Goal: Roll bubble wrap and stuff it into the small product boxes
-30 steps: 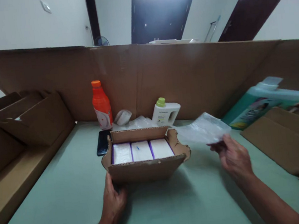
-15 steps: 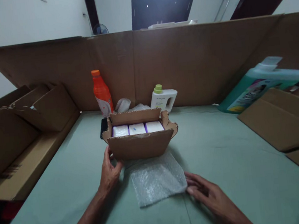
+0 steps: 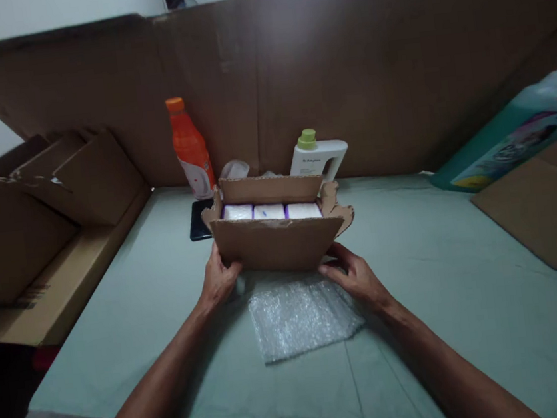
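Note:
An open cardboard box (image 3: 277,244) with its flaps up holds three white packs (image 3: 269,212) with purple edges, side by side. My left hand (image 3: 220,276) grips the box's lower left corner, thumb at the front. At the lower right corner, my right hand (image 3: 353,273) closes on the box too, its fingers partly hidden behind it. A sheet of bubble wrap (image 3: 303,317) lies flat on the table in front of the box, its back edge close under the box's bottom.
Behind the box stand an orange bottle (image 3: 191,152) and a white jug with a green cap (image 3: 315,158). A black phone (image 3: 198,222) lies at its left. Cardboard boxes (image 3: 19,232) line the left; a teal jug (image 3: 511,135) leans right, near cardboard flaps (image 3: 544,205).
My right hand has let go of the bubble wrap's edge and taken hold of the box's right corner. My left hand stays at the left corner. The camera view has tilted down.

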Demonstrator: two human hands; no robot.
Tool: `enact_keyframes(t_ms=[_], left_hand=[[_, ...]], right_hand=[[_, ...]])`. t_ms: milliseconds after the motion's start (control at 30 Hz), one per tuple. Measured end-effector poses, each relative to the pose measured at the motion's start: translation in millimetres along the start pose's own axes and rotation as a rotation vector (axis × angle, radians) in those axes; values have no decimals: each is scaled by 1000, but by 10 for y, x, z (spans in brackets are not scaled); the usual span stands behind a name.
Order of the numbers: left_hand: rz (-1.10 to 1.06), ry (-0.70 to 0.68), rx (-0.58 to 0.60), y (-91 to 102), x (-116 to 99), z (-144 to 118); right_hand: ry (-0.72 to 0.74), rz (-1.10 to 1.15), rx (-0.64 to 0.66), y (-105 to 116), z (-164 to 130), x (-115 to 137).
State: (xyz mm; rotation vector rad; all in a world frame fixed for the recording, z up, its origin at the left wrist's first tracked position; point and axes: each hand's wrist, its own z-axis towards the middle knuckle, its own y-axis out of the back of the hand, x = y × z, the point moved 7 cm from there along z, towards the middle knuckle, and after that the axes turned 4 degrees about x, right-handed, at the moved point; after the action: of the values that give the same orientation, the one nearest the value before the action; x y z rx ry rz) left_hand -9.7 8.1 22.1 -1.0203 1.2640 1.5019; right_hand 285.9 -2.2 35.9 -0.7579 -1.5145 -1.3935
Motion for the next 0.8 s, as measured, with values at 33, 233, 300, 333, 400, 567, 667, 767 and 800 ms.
enact_keyframes(t_ms=[33,233,300,333,400,567,667,767,800], left_hand=[[2,0,10,-5,-11,14],[398,-322,-51,-75,-380,-692],[505,-473,187,-370,-451,-1014],[547,-500,318,-515,-433,-1134],[605,-487,494,-705,-346,-1259],[588,-512,579,-730,-208,-1255],[595,-490,452,-598,-152,-1220],[666,-346,223,-416,-66,-1134],[687,-289,180,-382,-37,-1106]], right_hand=[[-2,-31,-42,91,-83,10],[223,-425,-296,54,-822,476],[352,-507,-46,-390,-930,562],[380,-536,83,-583,-968,538],[342,-587,212,-741,-1023,375],[108,-694,-91,-68,-1232,-57],[67,-745,-191,165,-1299,-100],[5,-797,-209,126,-1175,-126],[-16,-801,-203,88,-1116,-140]])
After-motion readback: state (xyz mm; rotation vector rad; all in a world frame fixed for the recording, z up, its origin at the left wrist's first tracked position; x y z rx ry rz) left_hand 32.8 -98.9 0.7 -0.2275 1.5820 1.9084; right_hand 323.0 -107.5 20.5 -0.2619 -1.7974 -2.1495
